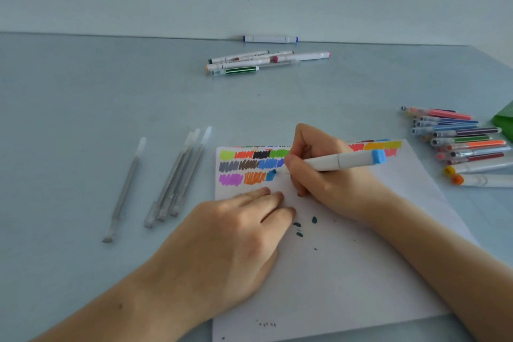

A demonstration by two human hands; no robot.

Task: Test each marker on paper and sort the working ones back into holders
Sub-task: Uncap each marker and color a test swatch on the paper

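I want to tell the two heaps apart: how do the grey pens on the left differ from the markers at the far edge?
The grey pens are thin, grey and see-through; the far markers are mostly thicker and white, with coloured ends. The pens lie left of the paper, pointing away from the person; the markers lie crosswise beyond it. The pens are mostly side by side; the markers overlap loosely. Both groups lie flat and untouched.

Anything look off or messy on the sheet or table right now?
Yes. Dark teal ink blots sit on the paper just below the left hand, apart from the neat swatch rows; they look like drips. One blue-capped marker lies alone against the far wall.
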